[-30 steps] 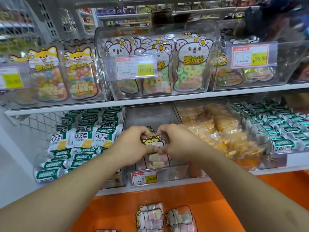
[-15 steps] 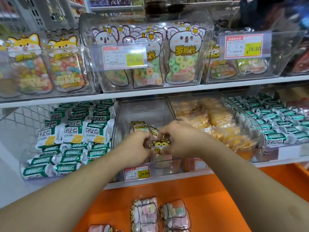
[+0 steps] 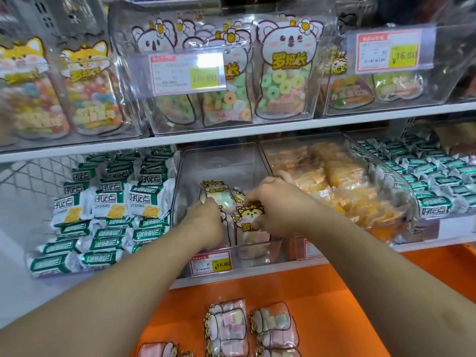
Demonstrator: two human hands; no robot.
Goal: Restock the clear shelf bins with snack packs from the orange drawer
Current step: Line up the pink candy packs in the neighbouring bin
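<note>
Both hands are being held inside the clear bin (image 3: pixel 221 161) in the middle of the lower shelf. The right hand (image 3: pixel 277 210) is gripping the front snack pack (image 3: pixel 248 217) near its top, fingers curled over the cat-face header, and the pack is being kept upright at the bin's front wall. The left hand (image 3: pixel 206 222) is being pressed in beside it, fingers bent down among the packs; whether anything is being pinched by it cannot be told, since the fingertips are hidden. A second pack (image 3: pixel 213 189) is standing behind them, further back in the same bin (its yellow header is just showing above the knuckles).

A price tag (image 3: pixel 210 262) is being displayed on the bin's front. Below the shelf edge, the orange drawer (image 3: pixel 334 305) is lying open, and more packs (image 3: pixel 226 323) of pastel marshmallow cubes are lying flat in it, side by side. To the left of the bin, green-and-white biscuit packets (image 3: pixel 110 202) are being kept in stacks; to the right, a bin of orange wrapped sweets (image 3: pixel 334 186) is being shown, touching the middle bin's wall.
</note>
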